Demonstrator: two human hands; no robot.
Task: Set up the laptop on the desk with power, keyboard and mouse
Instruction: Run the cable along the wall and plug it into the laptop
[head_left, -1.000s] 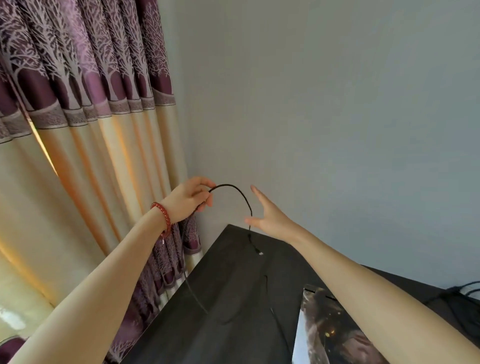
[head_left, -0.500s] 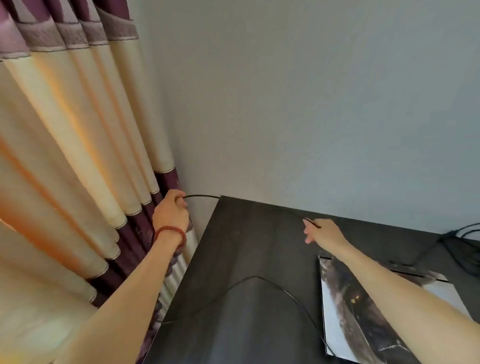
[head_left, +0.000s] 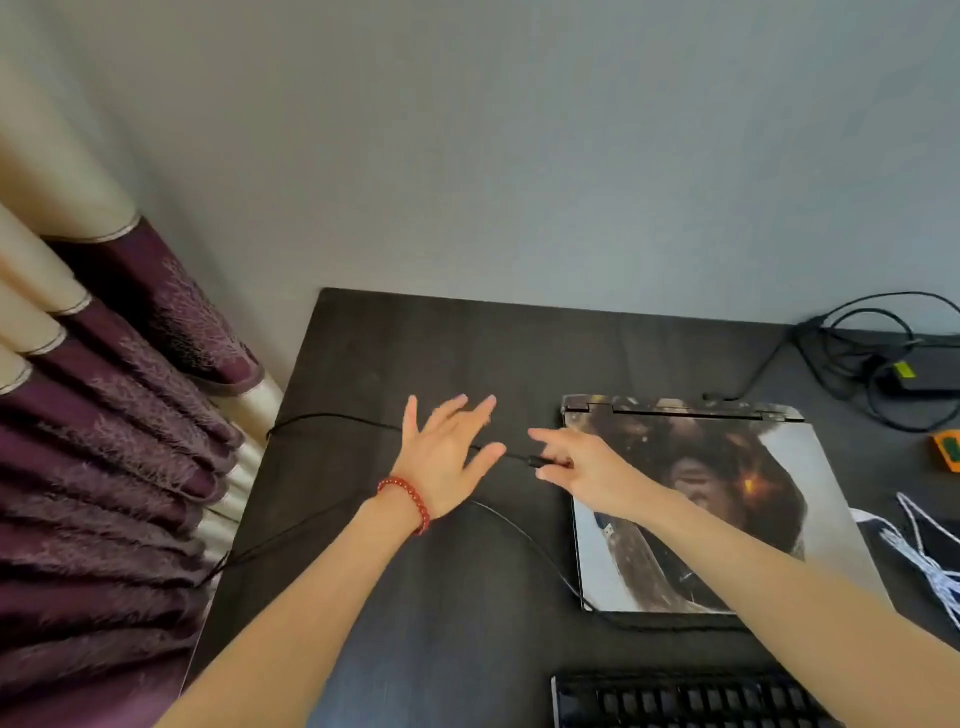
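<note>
A closed laptop with a picture on its lid lies on the dark desk. My right hand pinches the plug end of a thin black cable just left of the laptop's back corner. That cable runs left across the desk and drops over its left edge. My left hand hovers over the cable with fingers spread, holding nothing. A second loop of black cable passes along the laptop's left side and front. A black keyboard lies at the near edge.
A purple and cream curtain hangs left of the desk. A black power adapter with coiled cables lies at the back right by the grey wall. An orange object and a white braided cable lie at the right edge.
The view has tilted down to the desk. My left hand let go of the cable by the curtain and moved right over the desk. My right hand carried the plug toward the laptop.
</note>
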